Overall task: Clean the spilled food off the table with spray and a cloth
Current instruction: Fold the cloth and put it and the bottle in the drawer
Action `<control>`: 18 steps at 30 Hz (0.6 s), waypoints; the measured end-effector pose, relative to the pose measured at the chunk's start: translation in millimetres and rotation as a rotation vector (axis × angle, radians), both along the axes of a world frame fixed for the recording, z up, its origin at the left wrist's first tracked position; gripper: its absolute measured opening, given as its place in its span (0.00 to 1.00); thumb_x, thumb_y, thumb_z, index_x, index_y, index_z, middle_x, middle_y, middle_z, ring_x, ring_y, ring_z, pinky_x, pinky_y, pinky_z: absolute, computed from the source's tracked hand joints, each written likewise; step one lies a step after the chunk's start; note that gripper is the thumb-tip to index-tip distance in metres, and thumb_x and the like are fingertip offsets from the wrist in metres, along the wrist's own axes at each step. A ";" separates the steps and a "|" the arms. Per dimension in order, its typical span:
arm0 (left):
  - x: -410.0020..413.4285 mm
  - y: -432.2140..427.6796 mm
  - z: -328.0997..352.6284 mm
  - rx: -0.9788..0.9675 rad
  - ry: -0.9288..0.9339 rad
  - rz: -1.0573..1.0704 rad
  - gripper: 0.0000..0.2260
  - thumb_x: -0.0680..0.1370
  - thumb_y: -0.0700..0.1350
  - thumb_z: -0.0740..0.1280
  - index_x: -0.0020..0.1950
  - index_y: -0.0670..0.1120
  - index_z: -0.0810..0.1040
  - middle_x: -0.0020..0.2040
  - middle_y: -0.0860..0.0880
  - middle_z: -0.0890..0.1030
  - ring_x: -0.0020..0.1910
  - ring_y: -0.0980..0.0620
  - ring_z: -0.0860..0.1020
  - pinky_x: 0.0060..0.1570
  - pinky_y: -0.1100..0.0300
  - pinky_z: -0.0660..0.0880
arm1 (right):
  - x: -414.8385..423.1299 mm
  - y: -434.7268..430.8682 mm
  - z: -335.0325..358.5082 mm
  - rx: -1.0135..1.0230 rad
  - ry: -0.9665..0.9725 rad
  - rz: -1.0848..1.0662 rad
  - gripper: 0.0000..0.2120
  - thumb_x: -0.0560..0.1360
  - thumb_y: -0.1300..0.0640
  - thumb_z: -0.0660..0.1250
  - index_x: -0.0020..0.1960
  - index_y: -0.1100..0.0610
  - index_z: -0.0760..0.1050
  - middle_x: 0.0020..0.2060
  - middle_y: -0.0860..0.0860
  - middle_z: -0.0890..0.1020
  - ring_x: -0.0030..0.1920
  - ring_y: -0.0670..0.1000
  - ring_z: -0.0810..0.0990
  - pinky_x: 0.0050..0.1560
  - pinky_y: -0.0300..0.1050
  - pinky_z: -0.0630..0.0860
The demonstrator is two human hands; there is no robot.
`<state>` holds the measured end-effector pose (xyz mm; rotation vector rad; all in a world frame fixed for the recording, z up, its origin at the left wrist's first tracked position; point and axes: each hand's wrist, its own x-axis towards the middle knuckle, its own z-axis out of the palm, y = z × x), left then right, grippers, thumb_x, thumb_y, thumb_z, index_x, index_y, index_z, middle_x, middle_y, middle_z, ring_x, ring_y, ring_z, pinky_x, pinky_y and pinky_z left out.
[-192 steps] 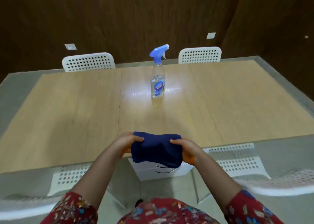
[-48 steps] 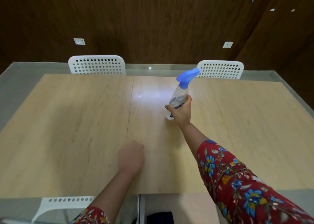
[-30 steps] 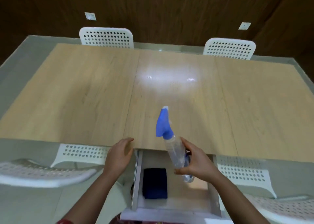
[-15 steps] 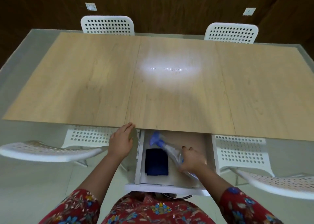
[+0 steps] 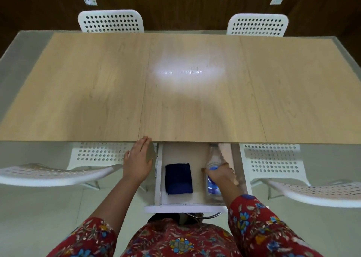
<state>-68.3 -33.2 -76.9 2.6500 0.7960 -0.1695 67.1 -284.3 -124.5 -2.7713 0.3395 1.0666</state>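
Gripping hand: the right hand (image 5: 219,173) lies over the body of the spray bottle (image 5: 213,187), thumb on the bottle's left side and fingers curled over its right; the hand is somewhat blurred.
Left hand: the left hand (image 5: 137,163) is flat with its fingers straight and together and holds nothing; the fingertips reach the near edge of the surface (image 5: 97,90), just left of the drawer (image 5: 195,159).
Spray bottle: a clear bottle with a blue label, lying on its side along the right wall of the drawer, base toward the person; its top end runs under the surface's edge, out of sight.
Cloth: a dark blue cloth (image 5: 178,178), folded into a neat rectangle, lies flat in the left half of the drawer, apart from the bottle.
Drawer: white, pulled out from under the middle of the surface toward the person.
Surface: pale wood in three panels, with a bright patch of reflected light on the middle panel.
Chairs: white perforated chairs (image 5: 110,21), two at the far side and two at the near side, one on either side of the drawer.
Sleeves: red with a flower print (image 5: 259,227).
Wall: dark wood wall (image 5: 185,1) behind the far chairs.
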 end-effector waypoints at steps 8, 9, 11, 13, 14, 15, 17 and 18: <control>1.1 0.2 1.0 0.019 0.036 -0.003 0.35 0.77 0.45 0.67 0.79 0.52 0.53 0.79 0.54 0.53 0.77 0.52 0.54 0.72 0.41 0.58 | -7.0 -5.5 0.7 0.059 -0.038 0.098 0.53 0.65 0.27 0.66 0.76 0.59 0.51 0.71 0.59 0.64 0.68 0.60 0.68 0.63 0.55 0.71; 0.8 -1.2 0.5 0.021 0.039 -0.006 0.35 0.77 0.46 0.67 0.79 0.52 0.53 0.79 0.54 0.53 0.77 0.51 0.54 0.72 0.41 0.58 | -9.0 -9.4 6.3 0.123 -0.063 0.134 0.50 0.68 0.30 0.66 0.77 0.58 0.51 0.72 0.58 0.63 0.69 0.60 0.67 0.64 0.55 0.70; 1.2 -2.1 0.3 0.024 0.028 -0.005 0.34 0.77 0.47 0.67 0.79 0.51 0.53 0.79 0.53 0.53 0.77 0.51 0.54 0.72 0.41 0.58 | -16.5 -18.1 21.0 0.370 -0.178 0.202 0.36 0.75 0.42 0.66 0.75 0.57 0.59 0.69 0.56 0.68 0.67 0.58 0.70 0.64 0.52 0.71; 2.7 -3.4 -1.2 0.015 0.017 0.003 0.31 0.79 0.50 0.64 0.79 0.50 0.53 0.79 0.52 0.53 0.77 0.50 0.54 0.72 0.41 0.58 | -30.1 -31.4 46.5 0.660 -0.153 0.182 0.16 0.79 0.52 0.65 0.64 0.55 0.74 0.56 0.50 0.80 0.57 0.52 0.79 0.61 0.51 0.74; 2.4 -4.6 -2.4 0.009 0.013 0.005 0.30 0.80 0.53 0.62 0.79 0.50 0.53 0.79 0.52 0.54 0.78 0.50 0.54 0.72 0.41 0.58 | -39.2 -41.3 60.1 0.774 -0.025 0.146 0.10 0.80 0.54 0.64 0.57 0.56 0.78 0.49 0.49 0.83 0.51 0.50 0.81 0.58 0.52 0.76; 2.6 -5.5 -3.6 0.007 0.006 0.004 0.29 0.81 0.55 0.59 0.79 0.50 0.53 0.79 0.51 0.54 0.78 0.50 0.54 0.72 0.41 0.58 | -48.2 -50.8 74.3 0.862 0.137 0.131 0.09 0.81 0.54 0.62 0.54 0.57 0.80 0.45 0.49 0.84 0.47 0.49 0.82 0.57 0.51 0.77; 2.1 -7.5 -5.3 -0.004 -0.004 0.008 0.28 0.82 0.58 0.55 0.79 0.50 0.54 0.79 0.51 0.54 0.78 0.49 0.53 0.72 0.41 0.57 | -65.2 -67.8 95.9 0.898 0.433 0.193 0.13 0.82 0.52 0.60 0.55 0.56 0.80 0.49 0.49 0.85 0.51 0.48 0.82 0.56 0.42 0.77; 2.4 -7.3 -5.8 -0.013 -0.009 0.015 0.28 0.82 0.58 0.53 0.79 0.50 0.54 0.79 0.51 0.54 0.78 0.49 0.53 0.72 0.41 0.57 | -70.9 -74.5 95.0 0.843 0.520 0.264 0.14 0.82 0.49 0.58 0.57 0.53 0.80 0.53 0.47 0.84 0.55 0.46 0.81 0.57 0.38 0.75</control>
